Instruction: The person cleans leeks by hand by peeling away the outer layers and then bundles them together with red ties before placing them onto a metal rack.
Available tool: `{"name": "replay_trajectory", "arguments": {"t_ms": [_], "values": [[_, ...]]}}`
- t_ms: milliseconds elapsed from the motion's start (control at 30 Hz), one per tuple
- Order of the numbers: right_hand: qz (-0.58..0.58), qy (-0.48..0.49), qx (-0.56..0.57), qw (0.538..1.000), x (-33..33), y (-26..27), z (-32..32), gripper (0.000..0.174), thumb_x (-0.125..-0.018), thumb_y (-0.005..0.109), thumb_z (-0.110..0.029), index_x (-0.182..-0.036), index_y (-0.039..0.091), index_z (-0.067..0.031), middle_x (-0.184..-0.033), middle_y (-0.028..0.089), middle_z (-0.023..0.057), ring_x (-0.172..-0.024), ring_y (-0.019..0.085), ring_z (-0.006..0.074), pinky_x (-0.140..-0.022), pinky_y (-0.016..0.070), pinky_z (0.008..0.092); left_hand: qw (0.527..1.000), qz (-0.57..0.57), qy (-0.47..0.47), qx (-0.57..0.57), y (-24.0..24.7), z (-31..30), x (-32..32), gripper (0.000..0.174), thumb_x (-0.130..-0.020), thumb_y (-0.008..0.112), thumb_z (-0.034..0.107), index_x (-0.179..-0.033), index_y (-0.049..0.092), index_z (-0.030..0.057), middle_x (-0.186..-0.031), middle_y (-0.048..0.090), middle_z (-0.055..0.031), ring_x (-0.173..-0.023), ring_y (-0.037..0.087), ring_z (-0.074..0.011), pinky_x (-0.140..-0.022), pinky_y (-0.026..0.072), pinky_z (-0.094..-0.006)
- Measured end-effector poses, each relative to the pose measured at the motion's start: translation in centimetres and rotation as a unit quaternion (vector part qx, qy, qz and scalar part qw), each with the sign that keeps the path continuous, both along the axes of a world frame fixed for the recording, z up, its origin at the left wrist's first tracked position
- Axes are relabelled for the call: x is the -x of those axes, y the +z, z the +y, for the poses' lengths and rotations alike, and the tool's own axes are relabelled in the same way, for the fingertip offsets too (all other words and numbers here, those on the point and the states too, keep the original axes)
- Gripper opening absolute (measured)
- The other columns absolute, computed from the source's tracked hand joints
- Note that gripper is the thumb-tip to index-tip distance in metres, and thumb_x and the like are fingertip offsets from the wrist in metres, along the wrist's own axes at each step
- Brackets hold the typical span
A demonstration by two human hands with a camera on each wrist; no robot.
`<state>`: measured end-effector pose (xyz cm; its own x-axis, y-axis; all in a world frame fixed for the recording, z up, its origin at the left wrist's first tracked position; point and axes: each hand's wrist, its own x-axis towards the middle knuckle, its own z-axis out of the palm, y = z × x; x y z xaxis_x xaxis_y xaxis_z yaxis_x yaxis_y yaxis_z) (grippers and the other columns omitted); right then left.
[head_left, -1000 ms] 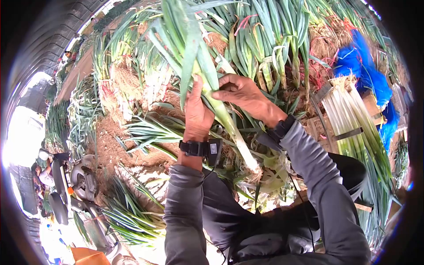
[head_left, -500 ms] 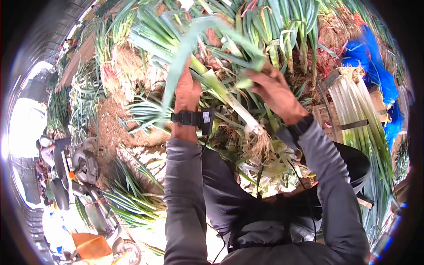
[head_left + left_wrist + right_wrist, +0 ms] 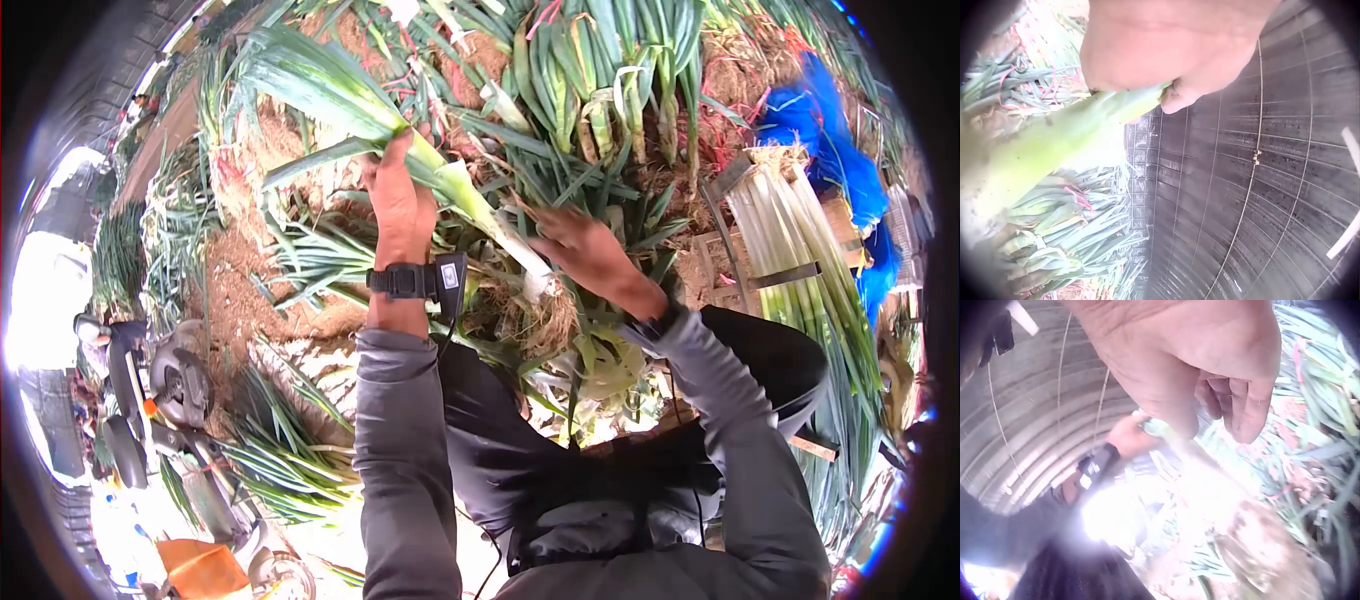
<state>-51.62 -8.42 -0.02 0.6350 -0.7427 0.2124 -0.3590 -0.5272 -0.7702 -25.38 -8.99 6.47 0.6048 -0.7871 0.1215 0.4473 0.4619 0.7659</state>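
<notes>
My left hand (image 3: 400, 205) grips a leek (image 3: 462, 190) around its green upper stalk. Its broad leaves fan out to the upper left, and the white shank slants down to a tuft of roots (image 3: 530, 322). The left wrist view shows the fingers wrapped round the pale green stalk (image 3: 1066, 134). Beside the white shank, slightly blurred, is my right hand (image 3: 590, 258), its fingertips right at the stalk. In the right wrist view this hand (image 3: 1191, 350) has loosely bent fingers, with no grip on the leek showing. Stripped leaves (image 3: 610, 370) lie below the roots.
Bundled leeks (image 3: 620, 80) stand across the back. At the right, cleaned leeks (image 3: 790, 230) lie in a wooden rack beside blue netting (image 3: 825, 150). More leeks (image 3: 285, 450) lie at the lower left, near a parked motorbike (image 3: 180, 385). The person's dark-trousered legs (image 3: 490, 420) frame the work spot.
The leek has tilted over to the left, its leaves swinging down that way. My right hand pulled a green leaf off it, let go of the leaf, and came back beside the white shank.
</notes>
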Motion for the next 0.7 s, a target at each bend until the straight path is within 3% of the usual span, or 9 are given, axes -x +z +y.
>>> {"name": "replay_trajectory", "arguments": {"t_ms": [100, 200, 300, 333, 400, 500, 600, 633, 700], "values": [[-0.062, 0.004, 0.182, 0.981, -5.2, 5.6, -1.9, 0.064, -0.085, 0.078, -0.028, -0.138, 0.051, -0.0037, -0.127, 0.059, 0.0187, -0.109, 0.063, 0.0378, -0.092, 0.0532, 0.0436, 0.998, 0.006, -0.063, -0.003, 0.0, -0.6, 1.3, 0.040, -0.089, 0.068, 0.006, -0.126, 0.052, 0.0060, -0.109, 0.063, -0.0087, -0.097, 0.068, -0.0268, -0.085, 0.0565, -0.0394], [-0.063, -0.036, 0.256, 0.964, -8.5, 4.6, -3.0, 0.056, -0.084, 0.078, -0.024, -0.130, 0.055, -0.0034, -0.121, 0.061, 0.0191, -0.104, 0.065, 0.0377, -0.088, 0.0546, 0.0436, 0.989, 0.001, -0.144, -0.027, 0.6, -0.3, 2.3, 0.039, -0.092, 0.066, 0.013, -0.127, 0.052, 0.0059, -0.112, 0.063, -0.0082, -0.103, 0.065, -0.0276, -0.094, 0.0510, -0.0423], [-0.077, -0.065, 0.163, 0.982, -8.8, 3.4, -3.3, 0.046, -0.085, 0.076, -0.020, -0.123, 0.060, -0.0019, -0.109, 0.066, 0.0200, -0.094, 0.068, 0.0380, -0.081, 0.0568, 0.0420, 0.985, 0.007, -0.163, -0.045, -0.1, -0.5, 2.1, 0.042, -0.091, 0.065, 0.019, -0.129, 0.052, 0.0049, -0.116, 0.063, -0.0093, -0.113, 0.058, -0.0271, -0.102, 0.0437, -0.0433], [-0.103, -0.074, 0.119, 0.985, -8.5, 3.4, -3.6, 0.036, -0.087, 0.075, -0.016, -0.116, 0.063, -0.0001, -0.096, 0.069, 0.0176, -0.083, 0.070, 0.0282, -0.073, 0.0570, 0.0367, 0.985, 0.035, -0.163, -0.041, -0.3, -0.3, 2.0, 0.043, -0.089, 0.066, 0.015, -0.129, 0.053, 0.0066, -0.117, 0.062, -0.0079, -0.112, 0.058, -0.0254, -0.100, 0.0444, -0.0428], [-0.141, -0.053, 0.007, 0.989, -7.9, 4.0, -4.8, 0.036, -0.088, 0.077, -0.016, -0.117, 0.064, 0.0009, -0.091, 0.070, 0.0123, -0.085, 0.067, 0.0166, -0.072, 0.0545, 0.0316, 0.981, 0.086, -0.170, -0.029, -0.3, -0.6, 2.1, 0.047, -0.084, 0.066, 0.008, -0.129, 0.054, 0.0100, -0.119, 0.061, -0.0051, -0.109, 0.058, -0.0221, -0.096, 0.0458, -0.0419], [-0.303, 0.026, -0.245, 0.920, -7.5, 4.8, -5.4, 0.037, -0.087, 0.078, -0.019, -0.112, 0.067, 0.0060, -0.100, 0.072, 0.0127, -0.088, 0.067, 0.0181, -0.078, 0.0529, 0.0321, 0.977, 0.086, -0.191, -0.045, -1.3, -1.1, 1.9, 0.034, -0.094, 0.068, 0.016, -0.125, 0.059, 0.0065, -0.115, 0.067, -0.0071, -0.101, 0.064, -0.0224, -0.090, 0.0504, -0.0400], [-0.302, 0.048, -0.352, 0.884, -7.2, 4.9, -4.7, 0.038, -0.088, 0.078, -0.015, -0.115, 0.066, 0.0092, -0.104, 0.071, 0.0090, -0.091, 0.065, 0.0135, -0.080, 0.0520, 0.0301, 0.973, 0.084, -0.203, -0.070, -2.0, -1.0, 2.2, 0.030, -0.100, 0.065, 0.023, -0.125, 0.060, 0.0074, -0.111, 0.069, -0.0062, -0.099, 0.066, -0.0199, -0.085, 0.0535, -0.0383], [-0.281, 0.003, -0.337, 0.899, -7.3, 4.9, -4.4, 0.039, -0.087, 0.079, -0.013, -0.115, 0.065, 0.0110, -0.103, 0.071, 0.0115, -0.093, 0.065, 0.0149, -0.084, 0.0515, 0.0286, 0.976, 0.086, -0.192, -0.065, -2.2, -0.8, 2.3, 0.030, -0.100, 0.065, 0.023, -0.125, 0.060, 0.0077, -0.110, 0.069, -0.0060, -0.099, 0.066, -0.0195, -0.084, 0.0542, -0.0377], [-0.257, 0.025, -0.337, 0.905, -6.4, 5.2, -4.4, 0.039, -0.086, 0.080, -0.012, -0.115, 0.065, 0.0102, -0.104, 0.071, 0.0114, -0.094, 0.065, 0.0141, -0.085, 0.0517, 0.0279, 0.977, 0.088, -0.183, -0.059, -2.2, -0.6, 2.5, 0.029, -0.099, 0.066, 0.022, -0.125, 0.060, 0.0092, -0.108, 0.069, -0.0047, -0.097, 0.067, -0.0186, -0.081, 0.0560, -0.0366]]}}
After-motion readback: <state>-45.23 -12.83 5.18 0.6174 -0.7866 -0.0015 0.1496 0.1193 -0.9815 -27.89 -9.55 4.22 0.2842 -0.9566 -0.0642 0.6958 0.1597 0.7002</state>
